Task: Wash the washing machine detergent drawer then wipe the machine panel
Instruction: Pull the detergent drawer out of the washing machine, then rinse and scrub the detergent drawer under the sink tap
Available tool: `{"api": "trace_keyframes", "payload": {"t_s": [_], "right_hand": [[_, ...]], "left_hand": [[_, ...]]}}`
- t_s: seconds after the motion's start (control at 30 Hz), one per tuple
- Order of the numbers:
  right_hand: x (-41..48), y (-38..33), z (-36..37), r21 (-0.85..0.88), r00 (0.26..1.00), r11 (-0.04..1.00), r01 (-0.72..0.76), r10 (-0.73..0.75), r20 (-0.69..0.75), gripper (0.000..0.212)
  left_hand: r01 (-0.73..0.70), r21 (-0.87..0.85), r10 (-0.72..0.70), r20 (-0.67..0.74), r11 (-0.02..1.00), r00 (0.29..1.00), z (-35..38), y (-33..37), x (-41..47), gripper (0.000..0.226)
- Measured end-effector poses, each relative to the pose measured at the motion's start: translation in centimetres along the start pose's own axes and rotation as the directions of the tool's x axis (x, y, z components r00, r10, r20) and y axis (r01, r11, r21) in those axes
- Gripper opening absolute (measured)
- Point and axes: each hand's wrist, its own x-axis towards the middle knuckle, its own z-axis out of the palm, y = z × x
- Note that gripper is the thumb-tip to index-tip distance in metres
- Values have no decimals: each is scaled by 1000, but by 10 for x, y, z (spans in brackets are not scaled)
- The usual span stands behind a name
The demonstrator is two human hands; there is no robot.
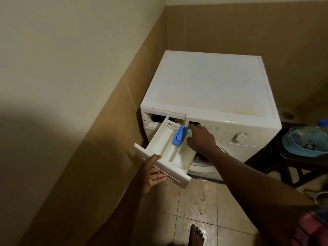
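Detergent drawer (159, 141): drawn almost fully out of its slot (159, 118) at the washing machine's (209, 82) upper left front, nose sagging down and away from the machine. Only its back end is near the opening; cannot tell if it is free yet.

Left hand (152, 174): palm up under the drawer's front plate, thumb over the top edge, fingers beneath. It holds the weight there.

Right hand (201, 139): over the drawer's right rim, in front of the machine panel (221, 132), fingers bent down beside the blue insert (179, 135). Press or grip, cannot tell.

Step judged: freeing the drawer for washing. To do it well:
- If a catch sits by the blue insert, press it fully before pulling; do not force it.
- Bring the nose up level with the slot first; drawn out skewed, it may bind.
- Keep the left hand under the front throughout, since the drawer's full weight will drop onto it once free.
- Keep it level coming away from the machine, in case there is residue to spill.

Floor (195, 201) in front of the machine looks wet, bare foot on it: slip risk, step slowly.
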Motion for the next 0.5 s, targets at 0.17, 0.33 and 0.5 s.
{"api": "trace_keyframes", "payload": {"t_s": [0.17,0.33,0.5], "right_hand": [[-36,42,-25,11,962,986,-169,168,-214,53],[-92,72,-55,47,917,966,-253,255,-306,53],[-156,109,-83,-1,840,910,-414,382,-386,53]], "left_hand": [[-3,47,-6,188,999,982,35,0,-12,57],[-32,134,-15,336,990,942,65,-9,-34,56],[-86,213,-23,461,973,887,100,-26,-64,55]]}}
